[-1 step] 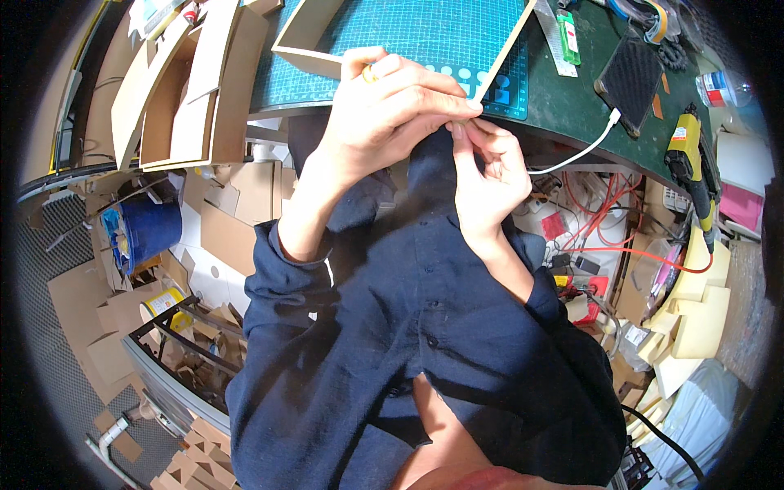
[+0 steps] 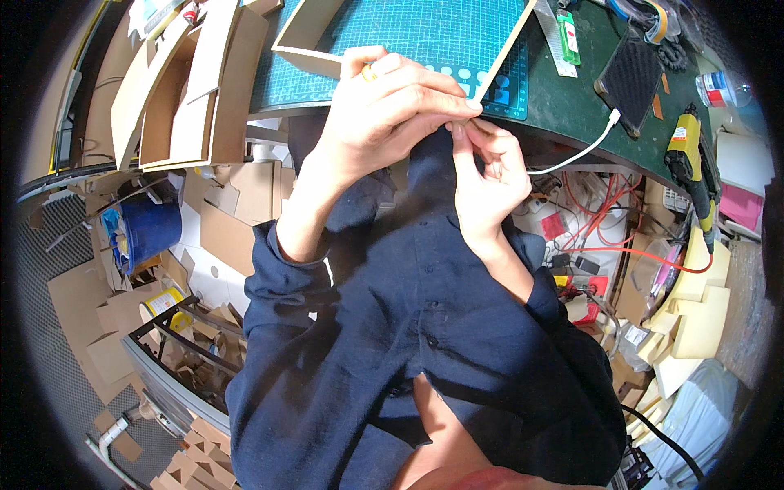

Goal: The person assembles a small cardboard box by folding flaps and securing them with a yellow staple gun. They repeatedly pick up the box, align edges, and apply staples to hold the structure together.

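Observation:
My left hand [image 2: 396,110], a ring on one finger, reaches over the near edge of the cutting mat with thumb and index finger pinched together. My right hand [image 2: 494,171] meets it there, its thumb and fingertips also closed in a pinch. What lies between the fingertips is too small and covered to make out. A thin pale strip [image 2: 505,55] slants down to my left fingertips; whether they grip its end is hidden. Behind my left hand stands a tan board piece with upright sides [image 2: 306,60] on the teal cutting mat [image 2: 392,33].
An open tan cardboard box [image 2: 192,98] stands at the left. On the dark green table lie a green packet [image 2: 568,37], a black device [image 2: 630,82] with a white cable, and a yellow-black tool [image 2: 686,155]. Below are a blue bucket [image 2: 151,233], orange cords and cardboard scraps.

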Demonstrator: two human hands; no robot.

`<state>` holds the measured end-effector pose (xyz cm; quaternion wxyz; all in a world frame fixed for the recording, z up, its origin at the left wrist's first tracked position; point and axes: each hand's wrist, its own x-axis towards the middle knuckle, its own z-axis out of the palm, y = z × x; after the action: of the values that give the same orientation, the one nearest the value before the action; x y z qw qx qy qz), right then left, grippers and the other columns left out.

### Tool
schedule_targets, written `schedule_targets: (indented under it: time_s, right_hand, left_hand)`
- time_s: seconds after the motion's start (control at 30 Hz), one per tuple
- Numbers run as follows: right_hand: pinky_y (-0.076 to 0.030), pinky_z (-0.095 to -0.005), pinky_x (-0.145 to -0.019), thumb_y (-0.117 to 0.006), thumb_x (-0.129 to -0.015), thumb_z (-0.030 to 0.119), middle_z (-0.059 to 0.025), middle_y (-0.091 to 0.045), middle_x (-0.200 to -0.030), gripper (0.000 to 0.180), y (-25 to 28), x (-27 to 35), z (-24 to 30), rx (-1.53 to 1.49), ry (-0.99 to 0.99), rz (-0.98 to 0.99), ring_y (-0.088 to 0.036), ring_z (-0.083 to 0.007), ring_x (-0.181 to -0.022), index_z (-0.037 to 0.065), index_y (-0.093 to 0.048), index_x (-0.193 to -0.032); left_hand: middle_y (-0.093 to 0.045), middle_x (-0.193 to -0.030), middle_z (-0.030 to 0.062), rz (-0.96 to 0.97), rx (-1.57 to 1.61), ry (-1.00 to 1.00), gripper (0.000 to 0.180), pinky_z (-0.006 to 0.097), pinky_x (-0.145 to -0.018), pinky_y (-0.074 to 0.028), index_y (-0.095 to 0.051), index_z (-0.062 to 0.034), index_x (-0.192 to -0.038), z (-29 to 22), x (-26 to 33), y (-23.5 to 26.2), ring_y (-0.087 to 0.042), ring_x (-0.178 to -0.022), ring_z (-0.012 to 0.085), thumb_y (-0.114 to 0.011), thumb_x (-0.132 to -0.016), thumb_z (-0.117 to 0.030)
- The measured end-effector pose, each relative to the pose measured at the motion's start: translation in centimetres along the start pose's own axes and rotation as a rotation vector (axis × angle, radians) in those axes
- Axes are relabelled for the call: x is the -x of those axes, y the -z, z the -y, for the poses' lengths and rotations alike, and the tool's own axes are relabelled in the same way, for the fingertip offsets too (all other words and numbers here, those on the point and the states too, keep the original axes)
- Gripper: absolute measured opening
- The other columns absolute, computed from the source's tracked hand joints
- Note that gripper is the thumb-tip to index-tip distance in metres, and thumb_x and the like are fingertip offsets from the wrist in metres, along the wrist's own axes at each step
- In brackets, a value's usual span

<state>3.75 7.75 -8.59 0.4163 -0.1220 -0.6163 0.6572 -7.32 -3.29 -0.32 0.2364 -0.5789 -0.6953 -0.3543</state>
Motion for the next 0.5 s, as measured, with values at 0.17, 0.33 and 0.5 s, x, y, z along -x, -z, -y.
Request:
schedule_targets:
  time_s: [0.17, 0.33, 0.5]
  right_hand:
    - [-0.056, -0.0283, -0.082, -0.078, -0.08, -0.009, -0.0141, -0.073, -0.098, 0.018, 0.0, -0.3, 0.5, 0.0, 0.033, 0.005, -0.069, -0.015, -0.088, -0.004, -0.064, -0.09]
    - [-0.056, -0.028, -0.08, -0.079, -0.079, -0.008, -0.0138, -0.073, -0.098, 0.02, 0.1, -0.5, 0.4, 0.014, -0.006, 0.013, -0.07, -0.0149, -0.086, -0.003, -0.065, -0.092]
    - [-0.056, -0.0267, -0.079, -0.078, -0.08, -0.008, -0.0134, -0.073, -0.098, 0.018, 0.2, -0.4, -0.1, 0.127, 0.081, 0.033, -0.07, -0.0142, -0.085, -0.002, -0.065, -0.092]
  left_hand:
    - [-0.074, -0.096, -0.0035, 0.003, 0.016, 0.036, 0.033, 0.027, -0.088, -0.035, -0.077, -0.0169, -0.101, -0.3, 0.0, 0.1, -0.067, -0.085, 0.0105, -0.083, -0.071, -0.005]
    - [-0.071, -0.099, -0.0098, -0.053, -0.016, 0.016, 0.025, 0.029, -0.091, -0.033, -0.074, -0.0245, -0.102, 0.2, 0.5, -0.8, -0.062, -0.085, 0.0076, -0.08, -0.08, -0.017]
    - [-0.071, -0.099, -0.0091, -0.061, 0.011, -0.001, 0.026, 0.028, -0.09, -0.035, -0.074, -0.0235, -0.103, 0.4, 0.6, -0.9, -0.063, -0.085, 0.0075, -0.08, -0.078, -0.016]
